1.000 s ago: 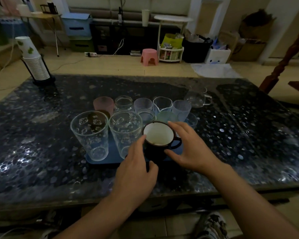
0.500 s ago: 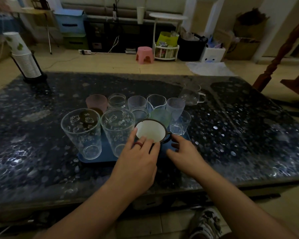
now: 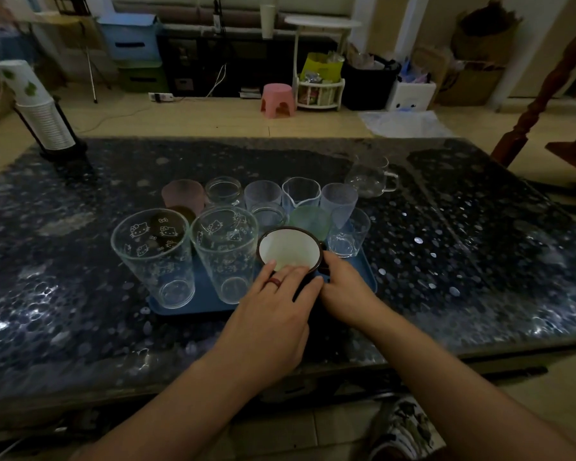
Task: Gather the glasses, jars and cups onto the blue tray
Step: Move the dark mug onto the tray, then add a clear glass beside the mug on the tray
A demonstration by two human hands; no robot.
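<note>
Centre frame: dark enamel mug (image 3: pixel 288 249) on blue tray (image 3: pixel 366 277), front row. Left hand (image 3: pixel 273 314) grip curled on its near rim; right hand (image 3: pixel 343 287) pinches the handle side. Glass pitcher (image 3: pixel 371 176) off-tray on bench (image 3: pixel 80 311), upper right.

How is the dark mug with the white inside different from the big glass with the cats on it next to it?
The dark mug is opaque, brown outside and white inside; the cat glass is clear, so you see right through it. The mug is short, the glass much taller. The mug has a handle, which the right hand holds while the left hand grips its side; no hand touches the glass. Both stand upright on the blue tray.
</note>
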